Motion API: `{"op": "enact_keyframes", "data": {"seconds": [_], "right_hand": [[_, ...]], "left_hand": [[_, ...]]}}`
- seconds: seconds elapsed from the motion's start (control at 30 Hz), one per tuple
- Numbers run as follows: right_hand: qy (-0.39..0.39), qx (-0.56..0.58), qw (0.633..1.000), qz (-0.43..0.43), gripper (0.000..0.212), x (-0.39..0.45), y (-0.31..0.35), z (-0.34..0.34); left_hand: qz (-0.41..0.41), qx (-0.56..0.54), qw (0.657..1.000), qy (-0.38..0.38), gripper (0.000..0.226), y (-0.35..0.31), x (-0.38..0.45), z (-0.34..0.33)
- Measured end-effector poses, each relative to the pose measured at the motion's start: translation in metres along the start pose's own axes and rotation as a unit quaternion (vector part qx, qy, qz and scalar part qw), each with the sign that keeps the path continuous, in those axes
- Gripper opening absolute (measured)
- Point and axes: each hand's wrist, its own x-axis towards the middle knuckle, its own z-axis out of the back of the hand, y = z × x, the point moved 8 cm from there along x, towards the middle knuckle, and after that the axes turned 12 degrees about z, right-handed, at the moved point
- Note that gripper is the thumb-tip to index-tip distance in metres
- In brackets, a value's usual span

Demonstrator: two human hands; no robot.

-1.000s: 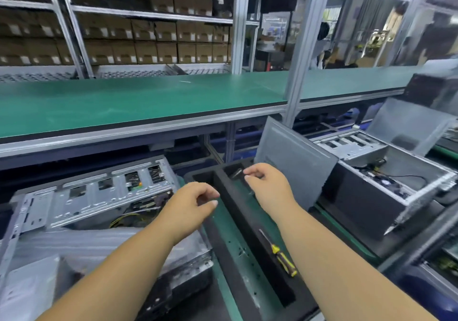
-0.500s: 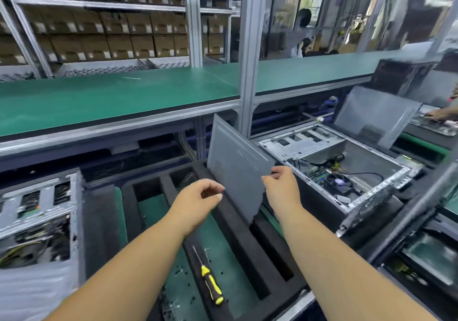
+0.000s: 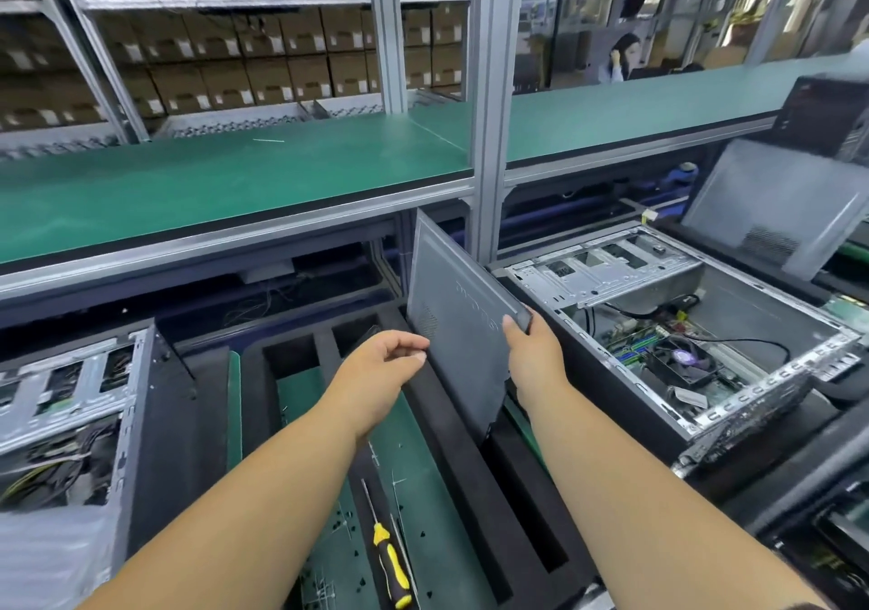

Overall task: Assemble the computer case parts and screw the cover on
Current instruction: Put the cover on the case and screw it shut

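Gripping the side panel (image 3: 458, 327), right hand (image 3: 536, 355) fingers (image 3: 525, 318) wrap its right edge.

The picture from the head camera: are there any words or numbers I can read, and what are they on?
None can be read.
Grey side panel, gripped by the right hand: raised marks, too blurred to read.
Cardboard boxes on the shelves: white labels, too small to read.
Open computer case: small stickers inside, too blurred to read.
Yellow screwdriver: no writing shows.
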Motion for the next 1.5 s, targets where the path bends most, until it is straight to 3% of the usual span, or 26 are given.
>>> {"op": "enact_keyframes", "data": {"seconds": [0.17, 0.4, 0.67, 0.73, 0.87, 1.0, 1.13, 1.2, 1.37, 1.5], "right_hand": [[-0.015, 0.038, 0.999, 0.006, 0.022, -0.005, 0.001, -0.007], [0.032, 0.046, 0.988, 0.145, 0.031, -0.042, 0.058, -0.021], [0.058, 0.009, 0.957, 0.284, 0.038, -0.094, 0.104, -0.042], [0.066, -0.012, 0.937, 0.344, 0.040, -0.108, 0.118, -0.050], [0.090, -0.042, 0.895, 0.436, 0.043, -0.130, 0.140, -0.064], [0.179, -0.044, 0.862, 0.473, 0.045, -0.145, 0.160, -0.089], [0.374, -0.071, 0.836, 0.395, 0.060, -0.160, 0.158, -0.132], [0.406, -0.079, 0.846, 0.336, 0.066, -0.158, 0.150, -0.145], [0.321, -0.119, 0.924, 0.173, 0.066, -0.127, 0.121, -0.157], [0.261, -0.287, 0.919, 0.076, 0.069, -0.111, 0.095, -0.163]], "left_hand": [[0.002, -0.010, 1.000, -0.004, 0.020, -0.006, 0.003, 0.000], [0.001, -0.032, 0.999, -0.016, 0.015, -0.026, 0.010, 0.008], [0.105, -0.135, 0.985, -0.010, 0.059, -0.062, 0.005, 0.027], [0.107, -0.144, 0.984, -0.020, 0.054, -0.070, 0.000, 0.034], [0.099, -0.106, 0.984, -0.101, 0.022, -0.072, -0.011, 0.062], [0.075, -0.101, 0.976, -0.178, 0.011, -0.061, -0.025, 0.099], [0.060, -0.144, 0.962, -0.224, 0.009, -0.037, -0.043, 0.143], [0.040, -0.164, 0.958, -0.230, 0.012, -0.026, -0.053, 0.166], [-0.011, -0.202, 0.953, -0.227, 0.035, -0.004, -0.082, 0.217], [-0.017, -0.264, 0.940, -0.216, 0.029, 0.025, -0.103, 0.256]]}}
